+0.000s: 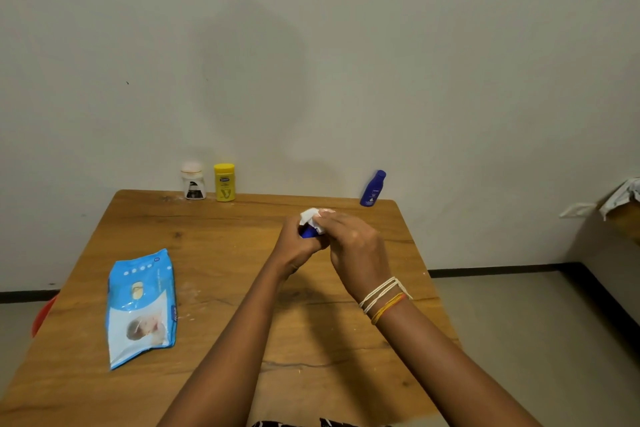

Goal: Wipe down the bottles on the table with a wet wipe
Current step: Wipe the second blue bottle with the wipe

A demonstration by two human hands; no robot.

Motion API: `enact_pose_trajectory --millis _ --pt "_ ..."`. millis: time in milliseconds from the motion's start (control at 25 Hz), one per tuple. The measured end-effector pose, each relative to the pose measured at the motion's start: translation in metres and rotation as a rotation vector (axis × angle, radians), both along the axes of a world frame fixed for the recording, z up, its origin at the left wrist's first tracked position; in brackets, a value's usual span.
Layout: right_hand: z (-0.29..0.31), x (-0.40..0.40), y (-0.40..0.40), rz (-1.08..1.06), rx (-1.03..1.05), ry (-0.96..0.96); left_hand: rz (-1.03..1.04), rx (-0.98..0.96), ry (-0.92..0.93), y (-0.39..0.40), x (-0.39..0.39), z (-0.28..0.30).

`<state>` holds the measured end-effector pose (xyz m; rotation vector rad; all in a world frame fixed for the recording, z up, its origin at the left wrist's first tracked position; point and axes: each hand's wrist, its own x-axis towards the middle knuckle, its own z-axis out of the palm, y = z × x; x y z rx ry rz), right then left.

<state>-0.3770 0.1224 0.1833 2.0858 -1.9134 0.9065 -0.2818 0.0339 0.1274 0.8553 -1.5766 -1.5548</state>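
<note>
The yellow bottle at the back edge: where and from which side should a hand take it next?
Grip the yellow bottle around its body below the cap, coming from the front. It stands upright against the wall, with the white jar close on its left, so the front and right sides look freest.

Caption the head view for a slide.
Left hand holds small blue bottle; right hand rubs it with white wet wipe.

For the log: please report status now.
Left hand grips small blue bottle. Right hand presses wet wipe on it. Nothing in the way.
</note>
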Motion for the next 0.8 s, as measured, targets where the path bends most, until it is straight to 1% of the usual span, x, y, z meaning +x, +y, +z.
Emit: enact_pose_trajectory --millis 40,80,160,200,240,280,360,400,440,520,600,640,720,800 --pt "-0.001 -0.002 0.004 -0.012 -0.013 -0.018 0.001 -0.024 -0.011 0.002 0.001 -0.002" --pt "0.002 -0.005 0.007 -0.040 0.001 -0.079 0.005 -0.045 -0.012 0.003 0.002 -0.003" --pt "0.009 -0.017 0.005 -0.136 -0.022 -0.264 0.016 -0.065 -0.005 0.001 0.005 0.001" --pt "0.013 -0.023 0.002 -0.153 -0.062 -0.318 0.005 -0.070 0.003 -0.001 0.005 0.004" --pt "0.017 -0.027 0.000 -0.122 -0.081 -0.319 -0.017 -0.077 0.007 -0.004 0.005 0.008" --pt "0.020 -0.027 -0.003 -0.043 -0.052 -0.289 -0.038 -0.075 0.008 -0.004 0.004 0.010" --pt "0.019 -0.019 -0.006 0.113 0.103 -0.167 -0.018 0.005 -0.022 -0.004 0.001 0.013" --pt "0.016 -0.014 -0.007 0.126 0.161 -0.077 0.008 0.059 -0.042 -0.004 0.001 0.013" --pt "0.014 -0.011 -0.006 0.096 0.170 -0.004 0.027 0.080 -0.060 -0.004 0.001 0.013" --pt "0.012 -0.011 -0.005 0.038 0.095 0.056 0.043 0.045 -0.083 -0.006 0.002 0.012" --pt "0.012 -0.014 -0.002 0.032 -0.013 0.067 0.039 0.020 -0.068 -0.006 0.005 0.012" --pt "0.012 -0.015 -0.001 0.034 -0.034 0.058 0.021 -0.013 -0.056 -0.006 0.006 0.013" --pt "0.015 -0.019 -0.002 0.002 -0.025 -0.039 -0.033 -0.085 -0.045 -0.004 0.005 0.013" --pt "0.015 -0.021 -0.006 -0.060 -0.017 -0.127 -0.057 -0.096 -0.049 -0.007 0.001 0.015"
